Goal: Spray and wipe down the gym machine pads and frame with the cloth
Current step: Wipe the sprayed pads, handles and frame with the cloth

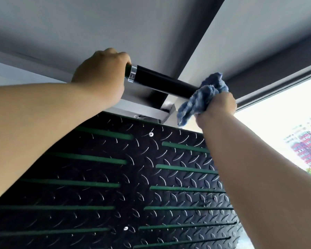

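A grey ceiling (97, 24) is up above, and a bright window (285, 123) is on the right. Below is a bumpy black plate (133, 186) with green stripes (90, 159). The left hand (101, 74) is wrapped round the end of the black bar (160, 81). The right hand (221, 105) squeezes the blue cloth (205, 94) against that bar.

The cloth (204, 97) is mottled in blue with paler threads. The handle (160, 82) is finished in glossy black and banded by a chrome ring (132, 73). The plate (139, 177) is patterned in black raised tread, crossed by green strips (90, 159).
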A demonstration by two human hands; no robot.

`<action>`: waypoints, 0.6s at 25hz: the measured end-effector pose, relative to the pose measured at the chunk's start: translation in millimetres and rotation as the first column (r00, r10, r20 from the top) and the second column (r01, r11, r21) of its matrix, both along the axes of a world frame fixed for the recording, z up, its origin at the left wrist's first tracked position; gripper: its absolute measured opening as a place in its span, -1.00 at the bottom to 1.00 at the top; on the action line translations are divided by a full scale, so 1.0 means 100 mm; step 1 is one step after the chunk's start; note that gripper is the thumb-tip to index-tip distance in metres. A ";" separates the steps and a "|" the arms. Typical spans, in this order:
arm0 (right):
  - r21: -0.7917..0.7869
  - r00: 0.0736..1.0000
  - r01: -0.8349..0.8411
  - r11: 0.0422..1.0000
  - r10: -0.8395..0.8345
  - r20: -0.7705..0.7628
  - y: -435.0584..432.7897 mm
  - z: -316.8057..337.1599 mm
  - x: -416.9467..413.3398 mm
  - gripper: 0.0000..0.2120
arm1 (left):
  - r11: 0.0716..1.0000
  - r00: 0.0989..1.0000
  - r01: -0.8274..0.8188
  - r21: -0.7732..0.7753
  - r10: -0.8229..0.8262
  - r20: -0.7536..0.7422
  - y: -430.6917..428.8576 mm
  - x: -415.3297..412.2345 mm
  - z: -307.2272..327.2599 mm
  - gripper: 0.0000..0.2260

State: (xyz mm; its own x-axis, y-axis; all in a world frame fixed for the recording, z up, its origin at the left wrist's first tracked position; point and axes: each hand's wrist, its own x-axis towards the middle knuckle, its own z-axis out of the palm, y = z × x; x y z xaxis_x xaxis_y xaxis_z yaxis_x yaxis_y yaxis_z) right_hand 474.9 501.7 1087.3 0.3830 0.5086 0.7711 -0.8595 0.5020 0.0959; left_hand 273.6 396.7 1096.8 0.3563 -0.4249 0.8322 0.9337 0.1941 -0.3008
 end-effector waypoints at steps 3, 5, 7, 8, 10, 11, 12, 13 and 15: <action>0.075 0.924 -0.376 0.924 0.380 -0.041 -0.14 -0.12 -0.34 -0.82 | 1.000 1.000 -0.014 -0.005 0.014 0.003 -0.01 0.00 -0.02 -0.72; 0.100 0.915 -0.404 0.909 0.400 0.061 -0.22 -0.16 -0.58 -0.82 | 1.000 1.000 -0.008 -0.020 0.009 0.013 -0.03 0.01 -0.03 -0.71; 0.082 0.912 -0.399 0.913 0.386 0.139 -0.37 -0.14 -0.78 -0.81 | 0.999 0.999 -0.032 -0.030 0.033 0.017 -0.05 0.01 -0.04 -0.68; 0.065 0.913 -0.378 0.924 0.361 0.189 -0.40 -0.09 -0.86 -0.82 | 0.998 0.999 -0.046 -0.035 0.046 0.007 -0.05 0.01 -0.05 -0.66; 0.071 0.899 -0.305 0.950 0.262 0.351 -0.47 -0.05 -1.00 -0.76 | 0.997 0.998 -0.056 -0.056 0.055 -0.025 -0.06 -0.01 -0.06 -0.63; 0.064 0.862 -0.299 0.952 0.241 0.445 -0.52 -0.04 -1.06 -0.68 | 0.996 0.997 -0.060 -0.070 0.057 -0.044 -0.08 -0.03 -0.06 -0.61; 0.053 0.829 -0.254 0.966 0.189 0.527 -0.60 -0.05 -1.09 -0.68 | 0.994 0.996 -0.069 -0.086 0.064 -0.067 -0.10 -0.05 -0.06 -0.60; 0.071 0.786 -0.206 0.976 0.122 0.606 -0.67 -0.07 -1.13 -0.72 | 0.992 0.993 -0.078 -0.099 0.069 -0.092 -0.11 -0.09 -0.05 -0.59; 0.107 0.742 -0.160 0.981 0.048 0.669 -0.69 -0.15 -1.12 -0.73 | 0.989 0.989 -0.092 -0.114 0.078 -0.125 -0.13 -0.16 -0.06 -0.59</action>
State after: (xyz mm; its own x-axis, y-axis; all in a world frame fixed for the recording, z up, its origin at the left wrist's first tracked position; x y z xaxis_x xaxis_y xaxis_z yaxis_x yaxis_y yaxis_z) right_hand 363.2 432.6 1072.8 -0.2993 0.3741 0.8778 -0.7803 0.4334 -0.4508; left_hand 257.8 383.3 1090.5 0.4869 -0.2892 0.8242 0.8713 0.2270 -0.4351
